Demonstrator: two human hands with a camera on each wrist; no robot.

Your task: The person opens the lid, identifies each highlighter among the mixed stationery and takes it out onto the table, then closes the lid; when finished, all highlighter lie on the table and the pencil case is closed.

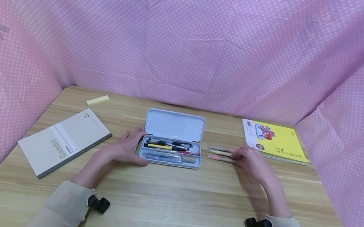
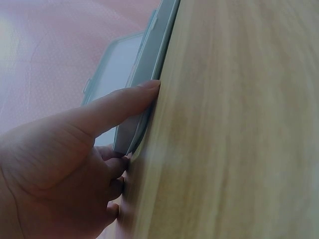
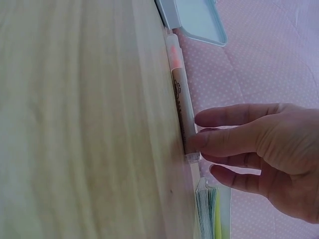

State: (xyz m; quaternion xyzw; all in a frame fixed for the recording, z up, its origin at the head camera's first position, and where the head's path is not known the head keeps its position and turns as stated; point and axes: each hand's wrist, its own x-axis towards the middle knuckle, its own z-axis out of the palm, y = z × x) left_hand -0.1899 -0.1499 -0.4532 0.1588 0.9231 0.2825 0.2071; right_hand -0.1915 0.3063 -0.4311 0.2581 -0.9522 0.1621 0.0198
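Observation:
A pale blue pencil case (image 1: 175,125) lies with its lid raised in the head view. Inside it are several pens (image 1: 166,147) and a small eraser-like block (image 1: 189,159). My left hand (image 1: 127,147) holds the case's left end, thumb along the front side (image 2: 130,102) and fingers round the corner. To the right of the case lie 3 highlighters (image 1: 220,153), side by side, with pink and yellow showing. My right hand (image 1: 253,161) grips their right ends; its thumb touches the nearest highlighter (image 3: 182,99). The fingertips behind the highlighters are partly hidden.
At the left lies a grey-white Gambit notebook (image 1: 65,140) at a slant, with a pale yellow sticky-note strip (image 1: 98,100) beyond it. A yellow exercise book (image 1: 284,141) lies at the back right. Pink dotted cloth (image 1: 191,45) surrounds the wooden table (image 1: 168,212).

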